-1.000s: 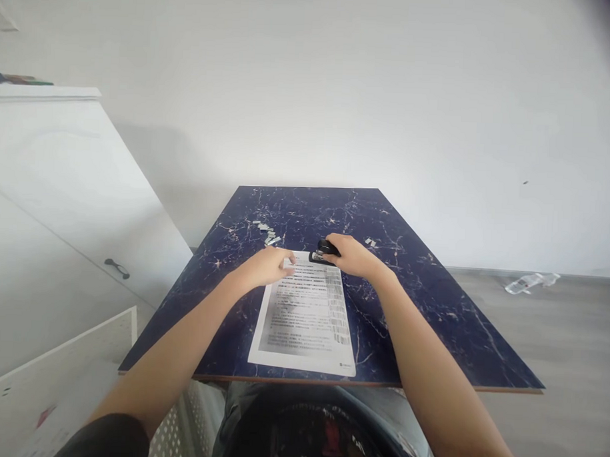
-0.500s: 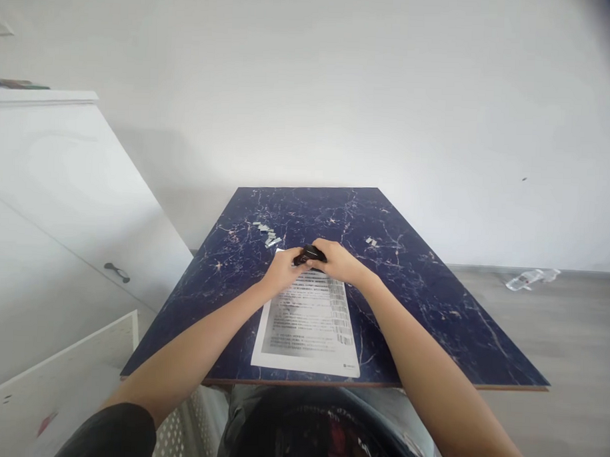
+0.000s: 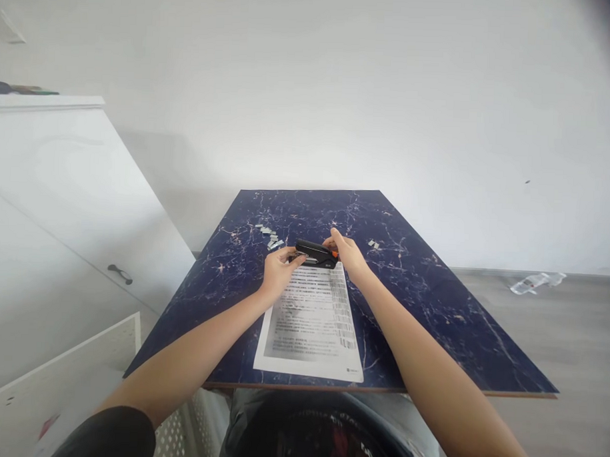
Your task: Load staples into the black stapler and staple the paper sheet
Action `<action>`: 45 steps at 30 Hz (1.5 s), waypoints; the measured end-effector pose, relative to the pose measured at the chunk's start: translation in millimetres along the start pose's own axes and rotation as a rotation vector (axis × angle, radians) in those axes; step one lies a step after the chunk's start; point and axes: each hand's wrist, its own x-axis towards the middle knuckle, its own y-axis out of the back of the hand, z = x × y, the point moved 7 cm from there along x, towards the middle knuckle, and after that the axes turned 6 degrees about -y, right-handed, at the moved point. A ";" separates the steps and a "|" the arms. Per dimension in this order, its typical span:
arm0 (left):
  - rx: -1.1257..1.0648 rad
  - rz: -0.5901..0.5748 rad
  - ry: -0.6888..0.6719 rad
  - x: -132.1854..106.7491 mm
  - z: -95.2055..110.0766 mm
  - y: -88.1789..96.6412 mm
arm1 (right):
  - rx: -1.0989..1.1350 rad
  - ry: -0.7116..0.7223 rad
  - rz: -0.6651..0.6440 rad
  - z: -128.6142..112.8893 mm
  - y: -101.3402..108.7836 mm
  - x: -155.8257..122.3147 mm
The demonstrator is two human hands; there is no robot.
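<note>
A black stapler (image 3: 315,252) with an orange end lies across the far edge of a printed sheet of paper (image 3: 312,319) on a dark blue marbled tabletop (image 3: 433,293). My left hand (image 3: 278,271) pinches the stapler's left tip between fingers and thumb. My right hand (image 3: 348,253) grips its right, orange end with curled fingers. The stapler is held between both hands, just above the paper's top edge.
Small silver staple strips (image 3: 269,235) lie scattered on the table beyond my left hand, and another bit (image 3: 373,243) sits right of my right hand. A white cabinet (image 3: 60,200) stands at left. A clear plastic bottle (image 3: 536,282) lies on the grey floor at right.
My right hand brought the stapler left over the paper's top edge. My left hand left the paper and took the stapler's left tip. The stapler now lies crosswise between both hands.
</note>
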 end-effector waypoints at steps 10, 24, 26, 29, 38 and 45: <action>-0.027 0.129 0.027 2.2 -4.6 6.9 | 0.507 -0.294 -0.086 14.6 -31.8 -14.4; -0.022 -0.002 0.068 11.9 -14.2 10.0 | 0.596 -0.341 -0.046 31.8 -29.1 -1.3; -0.008 -0.018 0.068 11.9 -15.2 9.9 | 0.606 -0.355 -0.052 33.3 -29.2 -0.2; 0.073 -0.030 0.057 11.8 -15.2 11.6 | 0.610 -0.363 -0.069 36.3 -30.2 1.7; 0.111 -0.078 -0.010 14.1 -8.0 13.3 | 0.612 -0.419 -0.073 32.9 -23.3 -1.7; 0.044 -0.050 0.050 13.8 -10.9 17.8 | 0.656 -0.468 0.049 34.5 0.8 -1.0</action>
